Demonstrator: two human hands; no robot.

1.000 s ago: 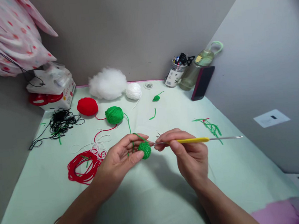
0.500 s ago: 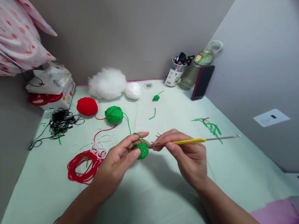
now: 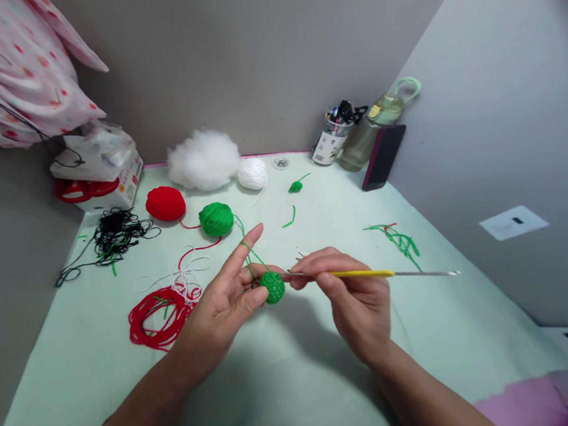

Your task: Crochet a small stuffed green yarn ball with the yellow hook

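A small round green crochet piece [image 3: 272, 288] is pinched between the thumb and fingers of my left hand [image 3: 226, 299]. Green yarn loops over my raised left index finger and runs back to the green yarn ball [image 3: 216, 219]. My right hand [image 3: 355, 293] grips a crochet hook [image 3: 365, 273] with a yellow handle, its rear metal end pointing right. The hook's front tip is just right of the green piece; whether they touch is too small to tell.
Behind lie a red yarn ball [image 3: 165, 203], white stuffing [image 3: 203, 159] and a white ball [image 3: 252, 174]. Red yarn coils [image 3: 156, 319] and black yarn [image 3: 118, 234] are left. Green scraps [image 3: 400, 240], a phone [image 3: 384, 157], a bottle [image 3: 360, 142] and a pen cup [image 3: 331, 140] stand or lie right.
My left index finger has lifted upward, stretching the green yarn above the piece. The hook's rear end has dipped slightly in my right hand.
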